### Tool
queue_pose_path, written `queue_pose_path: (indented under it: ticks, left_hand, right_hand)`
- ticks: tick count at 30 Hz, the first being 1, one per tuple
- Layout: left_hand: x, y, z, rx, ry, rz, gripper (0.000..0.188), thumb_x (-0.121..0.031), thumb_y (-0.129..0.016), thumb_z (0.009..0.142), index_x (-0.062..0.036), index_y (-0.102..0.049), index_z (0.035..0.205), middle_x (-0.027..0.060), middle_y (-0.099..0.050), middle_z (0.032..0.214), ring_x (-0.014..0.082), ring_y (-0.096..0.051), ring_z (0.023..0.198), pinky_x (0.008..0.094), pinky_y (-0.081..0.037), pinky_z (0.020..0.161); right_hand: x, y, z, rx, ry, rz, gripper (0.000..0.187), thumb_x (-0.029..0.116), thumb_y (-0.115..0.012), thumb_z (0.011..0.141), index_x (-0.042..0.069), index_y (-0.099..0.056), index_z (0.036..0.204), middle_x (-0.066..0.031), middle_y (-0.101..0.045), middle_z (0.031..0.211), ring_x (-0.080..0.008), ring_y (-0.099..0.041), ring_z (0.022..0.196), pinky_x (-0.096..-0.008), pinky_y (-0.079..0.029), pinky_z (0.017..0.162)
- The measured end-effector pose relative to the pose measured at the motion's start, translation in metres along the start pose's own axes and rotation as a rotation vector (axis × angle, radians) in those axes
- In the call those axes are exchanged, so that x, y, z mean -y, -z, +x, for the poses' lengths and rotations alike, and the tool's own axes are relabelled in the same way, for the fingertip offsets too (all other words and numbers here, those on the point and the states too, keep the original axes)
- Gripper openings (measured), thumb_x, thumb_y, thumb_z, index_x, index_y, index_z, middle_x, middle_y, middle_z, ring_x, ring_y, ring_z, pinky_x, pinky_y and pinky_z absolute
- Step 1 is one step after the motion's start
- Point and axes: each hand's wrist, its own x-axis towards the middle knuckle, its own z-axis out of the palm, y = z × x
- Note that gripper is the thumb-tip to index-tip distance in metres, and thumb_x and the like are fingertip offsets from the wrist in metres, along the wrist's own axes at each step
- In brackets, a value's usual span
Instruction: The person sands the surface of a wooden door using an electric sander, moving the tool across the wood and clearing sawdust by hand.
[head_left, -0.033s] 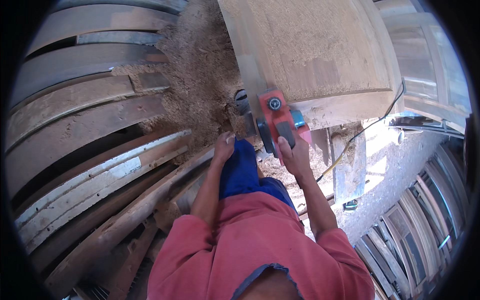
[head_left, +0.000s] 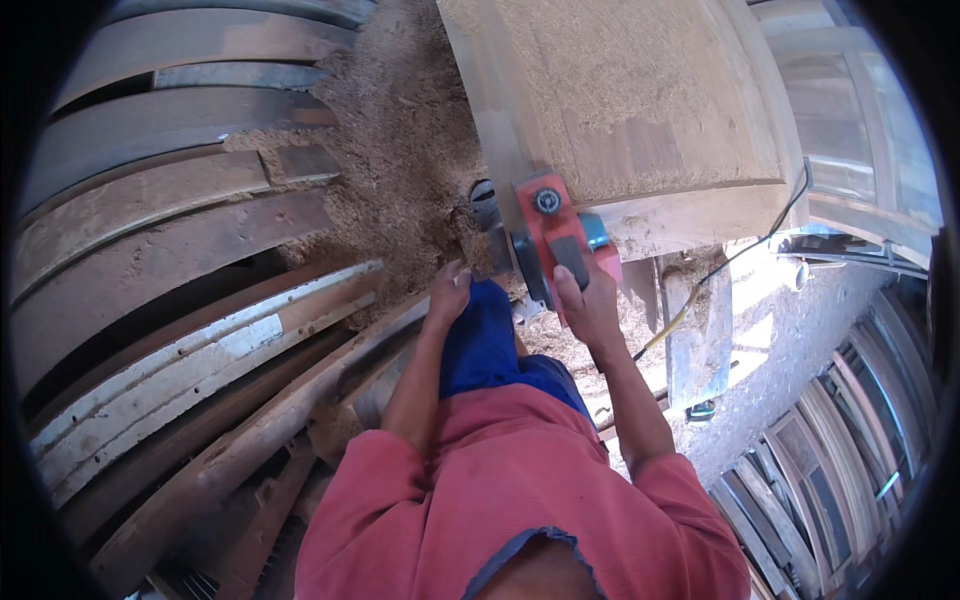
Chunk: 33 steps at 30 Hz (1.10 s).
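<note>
My right hand point(head_left: 588, 298) is wrapped around the dark rear handle of a red electric hand planer point(head_left: 545, 228). The planer has a round black knob at its front and a teal cylindrical part on its right side. It rests on the near left corner of a wooden panel point(head_left: 640, 145), over the pale side strip of the frame. Loosely curled, my left hand point(head_left: 450, 291) lies against the knee of my blue trousers point(head_left: 482, 325), with nothing visible in it. Wood shavings cover much of the panel's middle. The planer's sole is hidden.
A power cord point(head_left: 715, 270) runs past my right forearm and up along the panel's right corner. Stacked boards point(head_left: 170, 230) fill the left side. Shavings point(head_left: 400, 150) heap between them and the panel. Framed wooden pieces point(head_left: 800, 465) lean at the lower right.
The planer and my right hand have shifted very slightly forward, away from me. My left hand stays by the knee.
</note>
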Motion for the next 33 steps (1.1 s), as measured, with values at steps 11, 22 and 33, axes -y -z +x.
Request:
queue_pose_path:
  ticks: [11,22,33]
  left_hand:
    - [-0.022,0.005,0.004,-0.238,-0.155,0.006,0.048,-0.013,-0.056,0.098,0.0090,-0.049,0.140,0.0313,-0.060,0.132,0.0449,-0.058,0.125,0.0477,-0.044,0.109]
    - [-0.191,-0.029,-0.004,-0.136,-0.103,0.406,0.127,-0.057,-0.078,0.079,0.0126,-0.006,0.157,0.0365,-0.018,0.163,0.0463,-0.013,0.155,0.0624,-0.006,0.124]
    - [-0.183,-0.013,0.027,-0.055,-0.117,0.312,0.104,-0.051,-0.075,0.086,0.0038,-0.023,0.158,0.0291,-0.058,0.137,0.0419,-0.054,0.130,0.0713,-0.016,0.115]
  right_hand:
    - [0.076,-0.029,0.160,-0.009,0.192,-0.053,0.064,0.056,-0.058,0.096,-0.006,-0.068,0.108,-0.0278,-0.071,0.084,-0.0457,-0.071,0.087,-0.0486,-0.055,0.078]
    - [0.123,0.001,0.248,-0.072,0.214,0.058,0.055,0.050,-0.059,0.101,-0.001,-0.068,0.082,-0.0048,-0.063,0.066,-0.0120,-0.060,0.057,-0.0288,-0.049,0.056]
    - [0.062,0.028,0.143,0.062,0.106,0.311,0.040,0.035,-0.054,0.106,0.004,-0.061,0.081,-0.0003,-0.057,0.065,-0.0086,-0.054,0.055,-0.0266,-0.043,0.052]
